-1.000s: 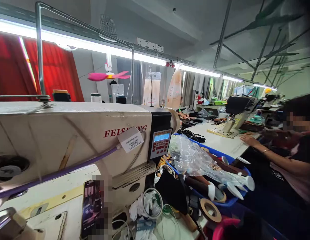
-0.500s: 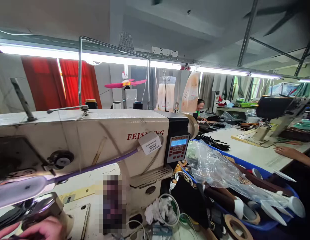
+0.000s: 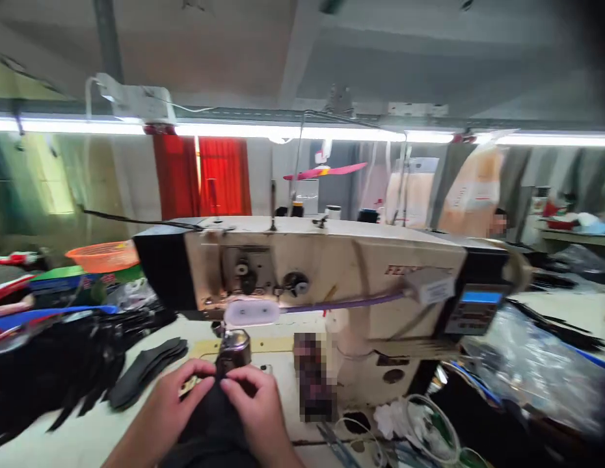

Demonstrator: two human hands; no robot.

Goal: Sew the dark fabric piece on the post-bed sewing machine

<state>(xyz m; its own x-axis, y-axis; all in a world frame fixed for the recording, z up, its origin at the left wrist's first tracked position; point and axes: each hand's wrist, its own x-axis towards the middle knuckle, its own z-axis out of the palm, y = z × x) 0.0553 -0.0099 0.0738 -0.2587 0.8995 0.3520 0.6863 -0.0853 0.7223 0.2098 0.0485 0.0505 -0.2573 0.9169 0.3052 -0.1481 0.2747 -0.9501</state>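
Left hand (image 3: 178, 400), right hand (image 3: 256, 396): near-closed, pinching black fabric (image 3: 217, 416) | by sewing machine (image 3: 351, 260)'s left end | uneven pull may skew it

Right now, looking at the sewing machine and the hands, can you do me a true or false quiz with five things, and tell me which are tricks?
1. The left hand and right hand are both on the dark material. True.
2. The orange basket is to the right of the sewing machine. False: the orange basket is to the left of it.
3. Red curtains hang beyond the machine. True.
4. The little screen on the machine is off. False: the screen glows blue.
5. A stack of dark pieces lies to the left of the hands. True.
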